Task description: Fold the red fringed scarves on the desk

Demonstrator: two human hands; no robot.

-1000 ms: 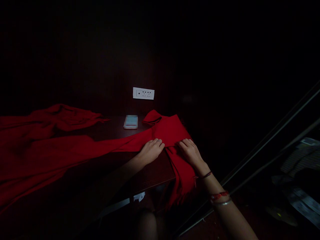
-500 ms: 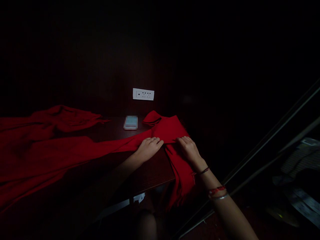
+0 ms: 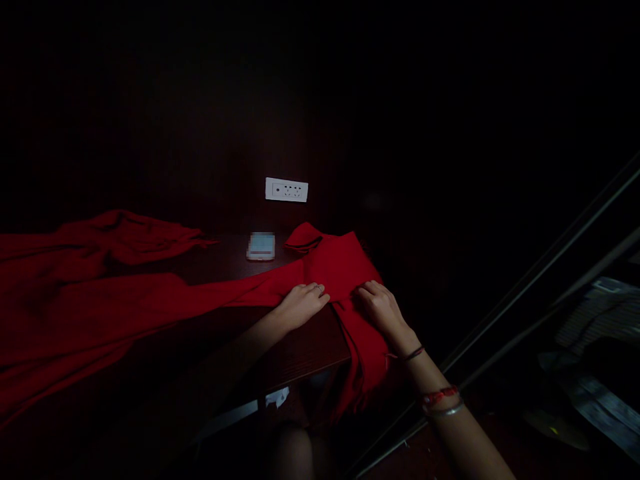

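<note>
A long red cloth with fringed ends, like a scarf (image 3: 336, 263), lies across a dark wooden table (image 3: 300, 347). Its right part is folded over into a flat panel, and a fringed end hangs over the table's front right corner. My left hand (image 3: 304, 305), with a ring on one finger, has its fingers curled on the near edge of the panel. On the right side of that same edge, my right hand (image 3: 379, 303) pinches the cloth. The rest of the scarf stretches left in loose folds.
A small pale-blue lit item, blurred, perhaps a phone (image 3: 261, 246), lies behind the scarf. A white wall socket (image 3: 287, 190) is above it. Pale metal rails (image 3: 545, 293) slant along the right, with dim items beyond. The surroundings are very dark.
Both my hands have moved slightly toward me, drawing the near edge of the folded panel with them. The loose folds at left lie as before.
</note>
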